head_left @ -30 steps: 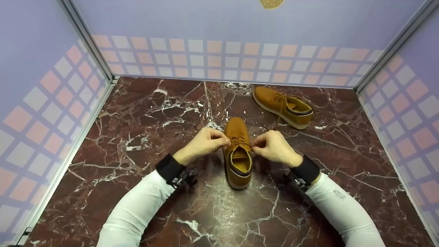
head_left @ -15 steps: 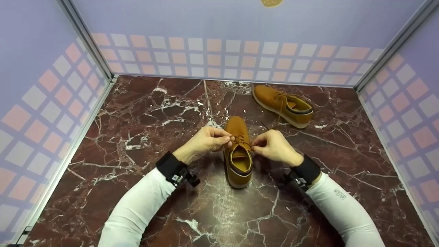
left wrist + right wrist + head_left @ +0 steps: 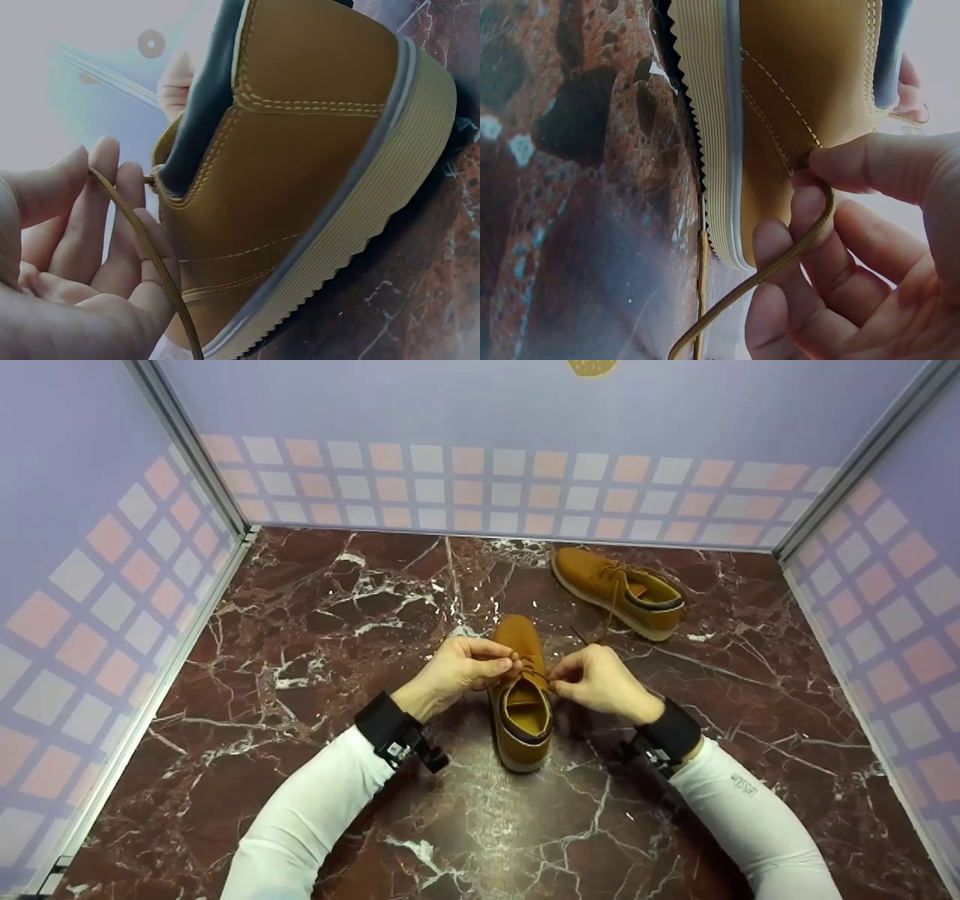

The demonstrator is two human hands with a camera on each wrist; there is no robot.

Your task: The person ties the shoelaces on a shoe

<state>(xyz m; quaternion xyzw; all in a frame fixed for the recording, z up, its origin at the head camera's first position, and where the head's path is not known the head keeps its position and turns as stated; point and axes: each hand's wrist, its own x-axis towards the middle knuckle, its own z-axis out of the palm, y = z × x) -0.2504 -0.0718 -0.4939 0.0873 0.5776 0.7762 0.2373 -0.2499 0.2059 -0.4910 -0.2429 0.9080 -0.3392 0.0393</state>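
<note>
A tan low shoe (image 3: 519,636) with a yellow lining stands upright, toe pointing away. At its left side, my left hand (image 3: 466,669) pinches a brown shoelace (image 3: 154,251) between thumb and forefinger, just over the lacing. On the other side, my right hand (image 3: 600,684) pinches another stretch of lace (image 3: 780,262) close to the shoe's side. In the right wrist view this lace loops down past the fingers toward the thick ridged sole (image 3: 705,135). Fingertips partly hide the crossed laces in the head view.
A second tan shoe (image 3: 619,592) lies beyond my right hand, toe to the left, its lace trailing on the dark red marbled surface (image 3: 480,847). Lilac panels with pink and white squares, such as the back wall (image 3: 487,487), enclose three sides.
My left hand has shifted slightly right, from the shoe's left edge to over the lacing. The right hand and both shoes stay nearly where they were.
</note>
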